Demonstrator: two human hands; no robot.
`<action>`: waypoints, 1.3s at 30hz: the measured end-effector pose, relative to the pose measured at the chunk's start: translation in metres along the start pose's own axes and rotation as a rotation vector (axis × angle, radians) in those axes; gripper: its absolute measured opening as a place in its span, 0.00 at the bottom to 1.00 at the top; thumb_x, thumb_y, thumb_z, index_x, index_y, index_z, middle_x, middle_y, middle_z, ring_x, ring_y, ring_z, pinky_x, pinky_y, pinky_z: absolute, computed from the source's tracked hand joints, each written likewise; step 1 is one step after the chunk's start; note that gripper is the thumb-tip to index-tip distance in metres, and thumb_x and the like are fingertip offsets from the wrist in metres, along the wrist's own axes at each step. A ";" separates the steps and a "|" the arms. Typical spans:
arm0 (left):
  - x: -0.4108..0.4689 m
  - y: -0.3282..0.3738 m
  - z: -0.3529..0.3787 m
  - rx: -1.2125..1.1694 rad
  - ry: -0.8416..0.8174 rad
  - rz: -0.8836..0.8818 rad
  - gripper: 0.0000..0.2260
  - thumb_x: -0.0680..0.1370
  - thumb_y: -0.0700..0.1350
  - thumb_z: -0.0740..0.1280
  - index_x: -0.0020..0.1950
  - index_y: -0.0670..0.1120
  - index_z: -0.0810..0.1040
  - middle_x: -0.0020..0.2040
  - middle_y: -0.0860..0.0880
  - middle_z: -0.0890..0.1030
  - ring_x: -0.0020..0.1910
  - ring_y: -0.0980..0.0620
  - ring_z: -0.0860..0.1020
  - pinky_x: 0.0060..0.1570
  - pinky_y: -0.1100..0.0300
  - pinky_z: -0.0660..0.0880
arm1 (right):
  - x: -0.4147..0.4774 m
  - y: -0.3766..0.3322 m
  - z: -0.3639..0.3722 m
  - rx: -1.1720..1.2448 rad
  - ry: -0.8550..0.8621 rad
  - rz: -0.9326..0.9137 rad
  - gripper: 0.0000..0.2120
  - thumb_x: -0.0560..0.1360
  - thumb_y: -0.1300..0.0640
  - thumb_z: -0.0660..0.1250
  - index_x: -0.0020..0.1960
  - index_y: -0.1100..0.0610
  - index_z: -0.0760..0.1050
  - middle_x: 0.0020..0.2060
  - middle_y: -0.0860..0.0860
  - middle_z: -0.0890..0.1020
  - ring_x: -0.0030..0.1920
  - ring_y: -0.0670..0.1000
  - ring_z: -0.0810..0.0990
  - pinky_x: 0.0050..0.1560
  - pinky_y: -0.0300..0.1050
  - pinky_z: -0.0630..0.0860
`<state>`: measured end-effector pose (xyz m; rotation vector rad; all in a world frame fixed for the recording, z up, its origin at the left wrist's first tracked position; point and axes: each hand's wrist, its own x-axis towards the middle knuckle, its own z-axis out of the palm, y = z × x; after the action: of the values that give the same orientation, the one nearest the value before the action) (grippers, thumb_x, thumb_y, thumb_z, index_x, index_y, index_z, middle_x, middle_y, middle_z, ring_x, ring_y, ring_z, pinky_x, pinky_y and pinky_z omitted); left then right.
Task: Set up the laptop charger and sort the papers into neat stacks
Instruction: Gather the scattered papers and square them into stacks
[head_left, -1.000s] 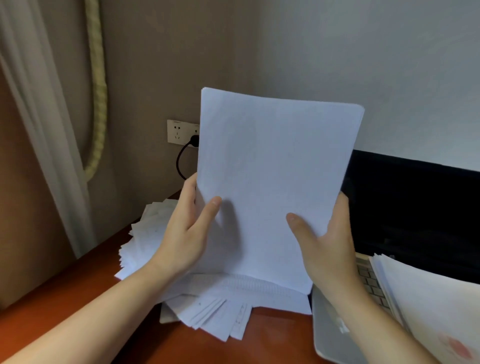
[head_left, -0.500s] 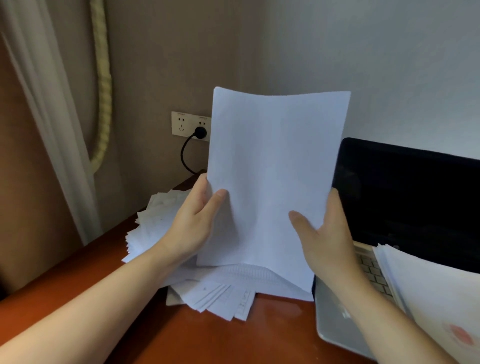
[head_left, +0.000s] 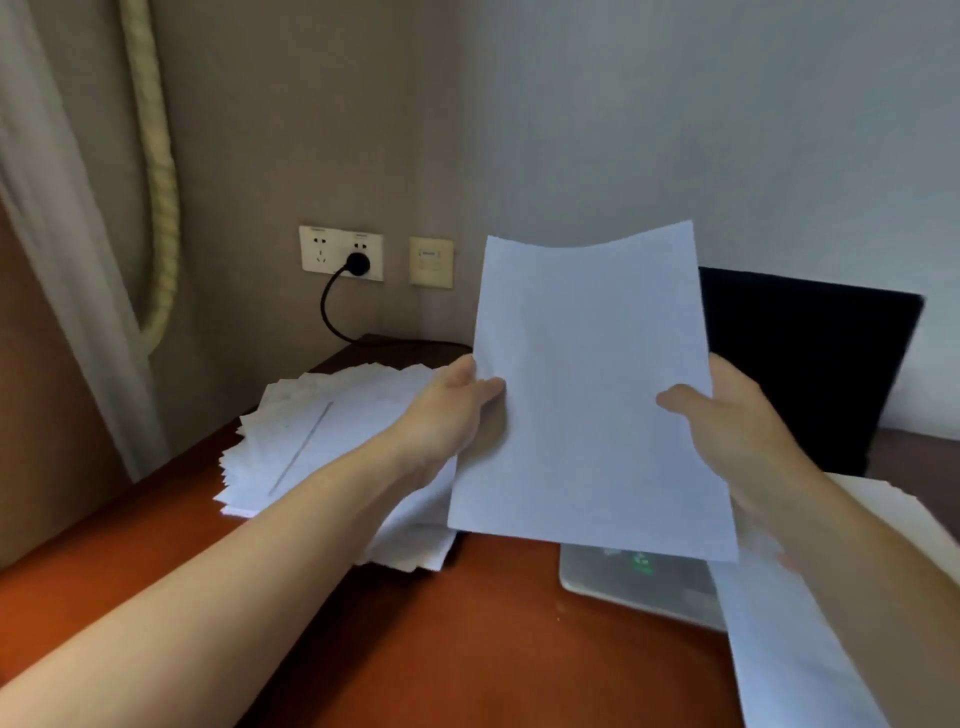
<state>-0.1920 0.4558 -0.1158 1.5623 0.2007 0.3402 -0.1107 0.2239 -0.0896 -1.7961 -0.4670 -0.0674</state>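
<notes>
I hold a bundle of white sheets (head_left: 587, 395) upright above the desk, in front of the open laptop (head_left: 810, 358). My left hand (head_left: 449, 410) grips its left edge with the thumb on the front. My right hand (head_left: 727, 426) grips the right edge the same way. A loose, fanned pile of papers (head_left: 317, 441) lies on the red-brown desk (head_left: 467, 639) under my left forearm. More sheets (head_left: 800, 649) rest over the laptop's keyboard at the right. The black charger plug (head_left: 357, 263) sits in the wall socket, its cable (head_left: 332, 317) running down behind the desk.
A white curtain (head_left: 57, 249) and a thick cream rope (head_left: 158, 171) hang at the left. A second beige wall plate (head_left: 430, 261) is beside the socket. The laptop's silver front corner (head_left: 639, 582) shows below the held sheets.
The held bundle has moved right and lower, now in front of the laptop screen. The socket and the left pile have come into fuller view as my head turned.
</notes>
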 end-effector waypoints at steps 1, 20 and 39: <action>0.000 0.001 0.012 0.037 -0.028 -0.019 0.10 0.86 0.41 0.60 0.63 0.46 0.78 0.55 0.48 0.87 0.54 0.46 0.85 0.61 0.48 0.80 | -0.003 0.004 -0.014 -0.012 0.018 0.045 0.12 0.78 0.65 0.64 0.48 0.49 0.79 0.47 0.44 0.84 0.46 0.47 0.83 0.45 0.45 0.75; -0.043 -0.017 0.180 1.000 -0.332 0.116 0.17 0.81 0.48 0.67 0.34 0.46 0.84 0.30 0.52 0.83 0.33 0.59 0.79 0.39 0.63 0.70 | -0.105 0.071 -0.197 -0.612 0.113 0.248 0.11 0.77 0.60 0.66 0.58 0.61 0.77 0.52 0.54 0.83 0.48 0.56 0.81 0.45 0.49 0.76; -0.012 -0.029 0.029 1.322 -0.111 0.262 0.17 0.79 0.65 0.62 0.52 0.57 0.84 0.58 0.51 0.85 0.57 0.46 0.79 0.56 0.53 0.74 | -0.087 0.044 -0.085 -1.009 -0.050 0.007 0.14 0.79 0.50 0.64 0.63 0.52 0.75 0.55 0.51 0.80 0.52 0.54 0.78 0.48 0.45 0.74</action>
<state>-0.1907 0.4254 -0.1452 2.9224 0.1271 0.3309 -0.1586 0.1107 -0.1314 -2.7901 -0.5004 -0.2946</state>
